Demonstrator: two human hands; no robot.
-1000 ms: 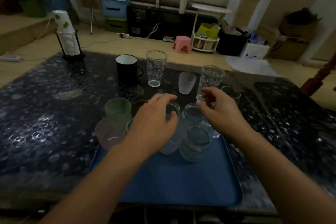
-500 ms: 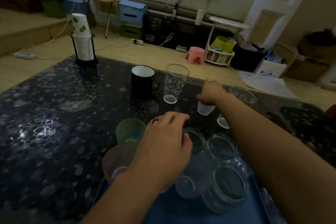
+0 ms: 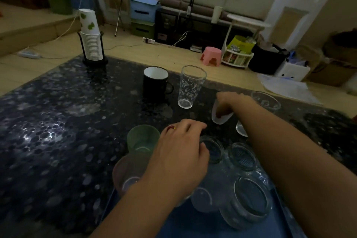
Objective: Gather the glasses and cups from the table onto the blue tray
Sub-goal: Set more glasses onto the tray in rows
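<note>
Right hand (image 3: 229, 100) is grabbing the frosted white cup (image 3: 220, 117) out on the table past the blue tray (image 3: 193, 224), left hand (image 3: 179, 158) loosely resting on the tray's glasses, so lifting it back looks next.

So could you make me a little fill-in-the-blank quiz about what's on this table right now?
1. The right hand grips a small frosted ____.
2. The black mug stands on the table, not on the blue ____.
3. The left hand wears a red ____.
4. The paper cups at the far corner are stacked in a black ____.

Missing words: cup; tray; ring; holder
</note>
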